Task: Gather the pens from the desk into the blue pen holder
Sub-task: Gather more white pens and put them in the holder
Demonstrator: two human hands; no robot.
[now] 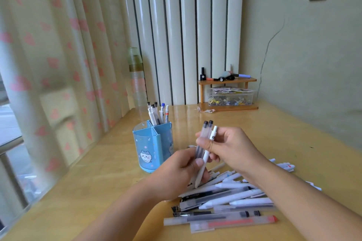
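Three pens [204, 148], two frosted with dark caps and one white, are standing nearly upright above the desk [109, 166], and both hands are pinching them together. The left hand [176, 174] is gripping the lower ends of the bundle, thumb pressing on the front; the right hand [231, 148] is closing its fingers around the middle. The blue pen holder [152, 147] is sitting just left of the hands, with several pens [157, 113] sticking out of its far compartment while its near compartments are showing no pens. A loose pile of pens [229, 199] is lying on the desk near and right, under the right forearm. At the far edge, a small wooden shelf [227, 92] is standing against the wall.
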